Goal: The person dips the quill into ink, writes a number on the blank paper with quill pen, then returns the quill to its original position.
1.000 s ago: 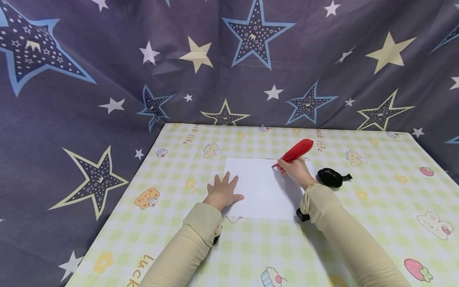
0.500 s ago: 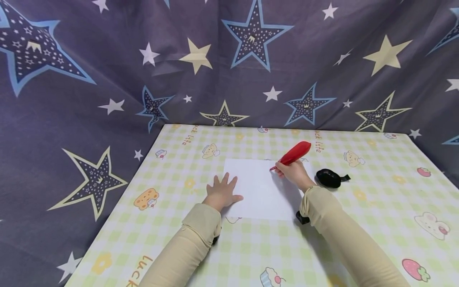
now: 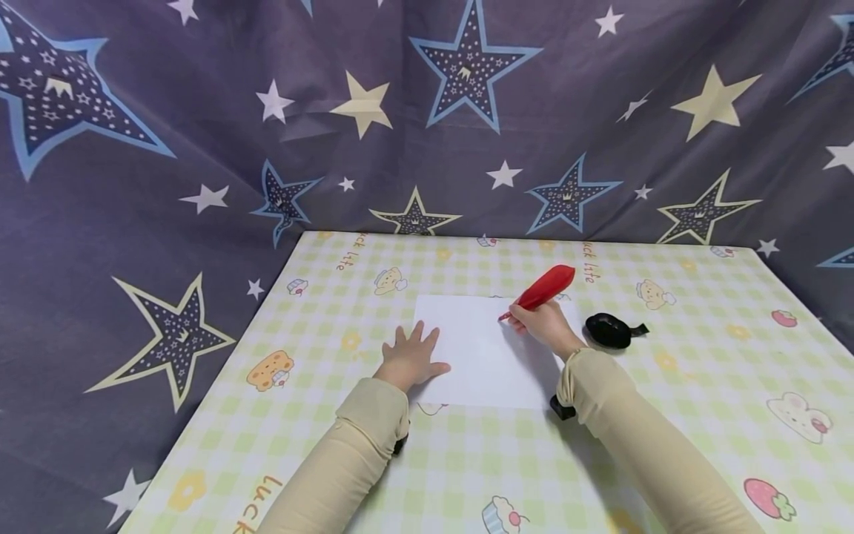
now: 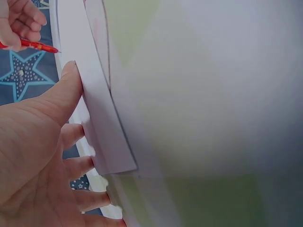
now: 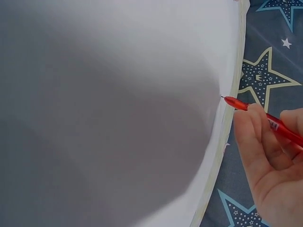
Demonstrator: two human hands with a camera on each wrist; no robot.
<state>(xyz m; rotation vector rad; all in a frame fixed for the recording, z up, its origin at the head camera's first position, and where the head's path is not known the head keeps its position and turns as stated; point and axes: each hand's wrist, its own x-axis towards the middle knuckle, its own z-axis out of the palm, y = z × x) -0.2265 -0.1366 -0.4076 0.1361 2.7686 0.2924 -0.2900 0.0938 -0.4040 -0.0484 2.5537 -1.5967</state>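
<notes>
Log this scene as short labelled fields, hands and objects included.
Paper: white rectangular sheet, flat
Left hand: fingers spread across the sheet's left edge
Right hand: holds red pen with feather-shaped top, tip over the sheet, contact unclear
Other object: glossy black rounded item, right of the sheet
Surface: green-and-white checked cover
Backdrop: dark purple star-printed fabric
</notes>
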